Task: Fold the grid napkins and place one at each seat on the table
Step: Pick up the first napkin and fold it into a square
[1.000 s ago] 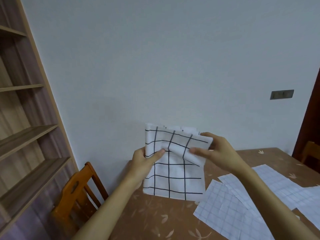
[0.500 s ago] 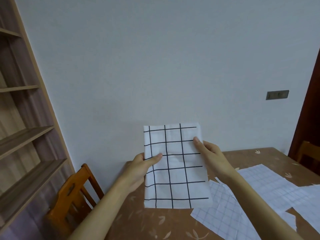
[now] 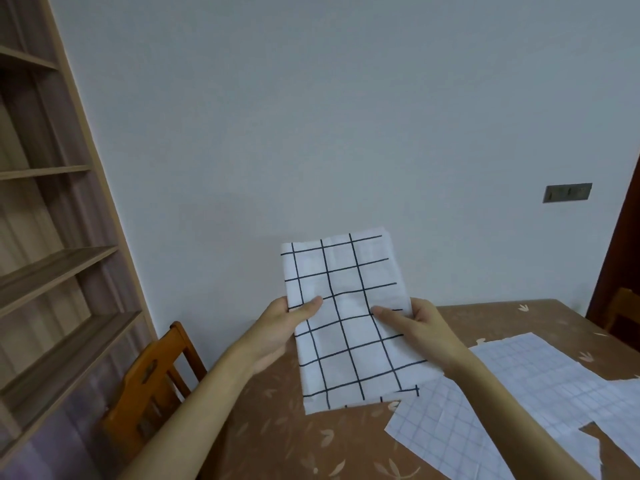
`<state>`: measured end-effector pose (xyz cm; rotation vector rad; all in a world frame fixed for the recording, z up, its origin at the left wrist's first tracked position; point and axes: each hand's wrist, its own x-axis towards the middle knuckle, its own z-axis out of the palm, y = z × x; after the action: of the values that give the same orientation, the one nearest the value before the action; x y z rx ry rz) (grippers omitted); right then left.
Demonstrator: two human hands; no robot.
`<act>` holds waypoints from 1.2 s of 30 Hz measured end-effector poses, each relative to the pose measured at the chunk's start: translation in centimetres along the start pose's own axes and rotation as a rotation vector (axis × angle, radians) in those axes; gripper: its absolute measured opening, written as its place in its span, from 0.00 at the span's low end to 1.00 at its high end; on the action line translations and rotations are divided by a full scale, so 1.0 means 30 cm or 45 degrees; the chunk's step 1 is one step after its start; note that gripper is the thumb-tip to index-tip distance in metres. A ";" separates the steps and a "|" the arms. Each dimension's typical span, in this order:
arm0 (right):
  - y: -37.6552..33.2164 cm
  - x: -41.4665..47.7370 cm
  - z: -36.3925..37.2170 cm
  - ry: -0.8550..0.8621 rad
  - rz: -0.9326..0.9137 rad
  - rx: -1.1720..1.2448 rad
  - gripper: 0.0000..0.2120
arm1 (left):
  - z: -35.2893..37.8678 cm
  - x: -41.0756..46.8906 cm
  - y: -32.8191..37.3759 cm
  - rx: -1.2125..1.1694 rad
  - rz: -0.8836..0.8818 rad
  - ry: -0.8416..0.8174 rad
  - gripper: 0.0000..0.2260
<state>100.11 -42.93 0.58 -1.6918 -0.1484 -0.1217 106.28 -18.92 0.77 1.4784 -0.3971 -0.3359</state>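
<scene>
I hold a white napkin with a bold black grid (image 3: 349, 327) upright in the air above the brown table (image 3: 277, 434). It is folded into a tall rectangle, tilted slightly to the right. My left hand (image 3: 280, 330) pinches its left edge, thumb on the front. On the right edge, my right hand (image 3: 415, 327) grips with the thumb across the front. Several flat white napkins with a fine pale grid (image 3: 540, 386) lie spread on the table at the right, overlapping one another.
An orange wooden chair (image 3: 152, 386) stands at the table's left side, against the wall. Wooden shelves (image 3: 52, 271) run down the left. Another chair (image 3: 623, 310) shows at the far right by a dark door frame. A switch plate (image 3: 567, 192) is on the wall.
The napkin's top flap, bent down a second ago, now stands straight in a taller rectangle. My right hand slid down the right edge. The napkin tilted a little to the right.
</scene>
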 end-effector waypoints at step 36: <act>0.046 0.061 0.035 0.165 -0.090 0.043 0.07 | -0.042 -0.009 -0.040 0.153 0.067 0.200 0.10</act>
<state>102.14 -42.01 -0.58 -1.6404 -0.1125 -0.2797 106.65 -17.76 -0.51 1.5967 -0.3345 -0.1547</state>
